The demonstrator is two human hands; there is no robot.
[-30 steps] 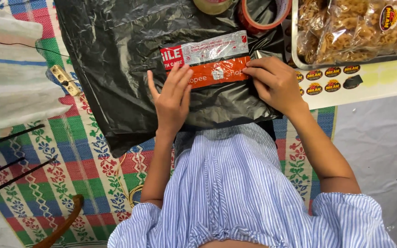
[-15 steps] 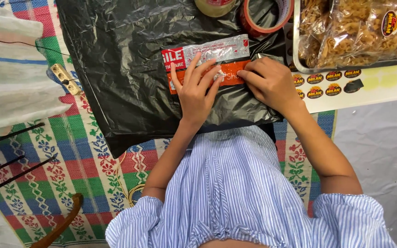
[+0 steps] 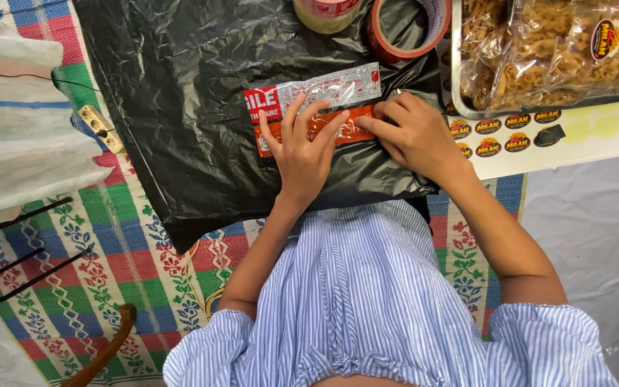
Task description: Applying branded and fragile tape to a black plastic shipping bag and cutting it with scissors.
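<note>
Both hands press down on a red and clear sticker strip [image 3: 317,111] that lies on a big black plastic bag [image 3: 202,107]. The left hand [image 3: 302,147] lies flat with its fingers spread out, and its fingertips cover the lower orange part of the strip. The right hand [image 3: 413,136] sits at 3 o'clock from the left hand, with its fingers bent and its fingertips pushing on the right end of the strip. Neither hand grips anything. From the left hand, the strip sits at 12 o'clock. Two tape rolls [image 3: 406,29] lie at 12 o'clock from the right hand. A tray of snack bags [image 3: 553,50] sits at 2 o'clock from it, with a sheet of round stickers [image 3: 539,136] below the tray.
</note>
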